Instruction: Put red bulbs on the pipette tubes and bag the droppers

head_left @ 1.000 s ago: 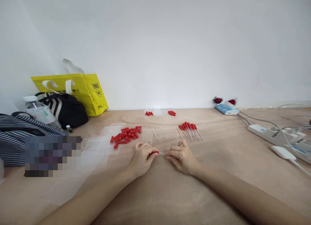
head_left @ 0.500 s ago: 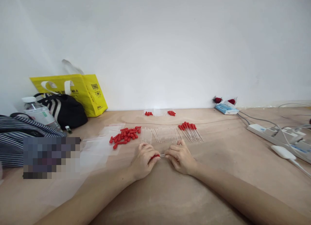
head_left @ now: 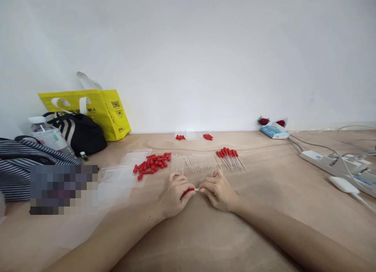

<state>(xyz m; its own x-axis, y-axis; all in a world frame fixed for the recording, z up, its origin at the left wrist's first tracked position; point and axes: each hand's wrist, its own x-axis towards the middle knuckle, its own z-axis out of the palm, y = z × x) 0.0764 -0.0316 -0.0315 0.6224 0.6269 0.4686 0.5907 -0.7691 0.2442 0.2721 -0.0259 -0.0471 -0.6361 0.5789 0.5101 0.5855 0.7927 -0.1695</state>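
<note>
Left hand [head_left: 176,195] curled around red bulb [head_left: 188,191], right hand [head_left: 216,190] pinching thin pale tube [head_left: 197,189]

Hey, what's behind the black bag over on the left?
A yellow shopping bag stands behind the black bag; the yellow one's lower front is mostly covered and can't be seen.

Left hand [head_left: 176,195] pinches a red bulb [head_left: 188,191], right hand [head_left: 219,193] grips a thin tube [head_left: 197,189], and just a short stretch shows between the fingers! Beyond them on the tabletop [head_left: 188,240], loose bulbs [head_left: 152,163] heap up at left, bare tubes [head_left: 201,163] lie side by side in the middle, and capped tubes [head_left: 232,159] fan out at right. Far left, a yellow bag [head_left: 116,111] stands behind a black bag [head_left: 88,135]; far right, there's a power strip [head_left: 313,157] with plugs in it!
</note>
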